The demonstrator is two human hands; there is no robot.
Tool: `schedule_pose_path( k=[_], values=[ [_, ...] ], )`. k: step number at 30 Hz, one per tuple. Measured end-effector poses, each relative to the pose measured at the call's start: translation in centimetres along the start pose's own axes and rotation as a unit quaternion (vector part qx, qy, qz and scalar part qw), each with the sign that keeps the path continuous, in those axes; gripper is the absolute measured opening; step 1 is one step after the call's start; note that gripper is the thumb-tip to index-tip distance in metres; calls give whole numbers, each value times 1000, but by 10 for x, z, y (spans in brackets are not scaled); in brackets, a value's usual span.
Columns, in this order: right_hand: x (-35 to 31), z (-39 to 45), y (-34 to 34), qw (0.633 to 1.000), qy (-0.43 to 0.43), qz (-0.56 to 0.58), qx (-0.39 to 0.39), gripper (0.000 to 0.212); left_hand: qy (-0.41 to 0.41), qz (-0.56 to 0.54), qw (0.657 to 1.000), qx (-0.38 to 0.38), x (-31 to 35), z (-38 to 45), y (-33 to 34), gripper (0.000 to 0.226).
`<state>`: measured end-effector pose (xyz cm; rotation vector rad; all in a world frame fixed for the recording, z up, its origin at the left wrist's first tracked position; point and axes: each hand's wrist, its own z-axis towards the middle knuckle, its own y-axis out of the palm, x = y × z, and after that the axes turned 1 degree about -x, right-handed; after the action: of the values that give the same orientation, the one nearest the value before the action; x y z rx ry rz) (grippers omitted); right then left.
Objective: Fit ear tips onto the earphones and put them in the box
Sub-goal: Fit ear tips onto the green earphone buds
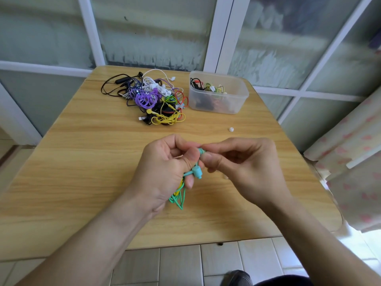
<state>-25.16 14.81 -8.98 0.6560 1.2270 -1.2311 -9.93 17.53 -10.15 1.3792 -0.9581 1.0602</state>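
My left hand (165, 168) grips a pair of teal earphones (196, 171) above the wooden table (82, 162). One earbud sticks out below my thumb, and the bundled teal cable hangs under my palm. My right hand (243, 164) pinches the other earbud's tip between thumb and forefinger, right against my left fingertips. Whether an ear tip sits between those fingers is hidden. A loose white ear tip (231, 129) lies on the table beyond my right hand. The clear plastic box (218, 92) at the back right holds several coiled earphones.
A tangled pile of earphones (152, 98) in purple, white, black, yellow and red lies at the back centre of the table. Glass panels with white frames stand behind. A patterned curtain (354, 162) hangs at the right. Tiled floor shows below the table's near edge.
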Motion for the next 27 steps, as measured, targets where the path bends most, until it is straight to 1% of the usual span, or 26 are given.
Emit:
schedule_pose_path(
  k=[2,4,7,9,11,12,14,18,19,22,27],
  values=[
    [0,-1,2,997,58,58,5,10,68,55,996,16,-3,0,-1,18],
    [0,0,5,985,110,129,-3,10,123,106,986,21,-5,0,-3,21],
    [1,0,7,949,199,244,-33,11,189,176,966,17,-7,0,-5,25],
    [1,1,6,921,248,295,-53,11,233,229,945,24,-8,-1,-5,25],
    [0,0,5,902,273,328,-68,14,272,261,926,35,-9,-1,-6,22],
    [0,0,4,898,275,336,-73,18,284,270,919,36,-9,0,-8,18],
    [1,0,3,908,260,320,-73,24,283,272,919,30,-9,1,-9,16],
    [8,2,0,958,160,231,-66,34,217,206,954,16,-7,0,-6,22],
    [8,2,-1,967,134,208,-66,34,201,189,961,14,-6,1,-6,21],
    [9,1,-4,986,80,137,-49,23,158,138,978,13,-5,2,-7,16],
    [18,3,-2,998,-23,45,-21,16,88,73,993,-3,-7,3,-4,5]
  ],
)
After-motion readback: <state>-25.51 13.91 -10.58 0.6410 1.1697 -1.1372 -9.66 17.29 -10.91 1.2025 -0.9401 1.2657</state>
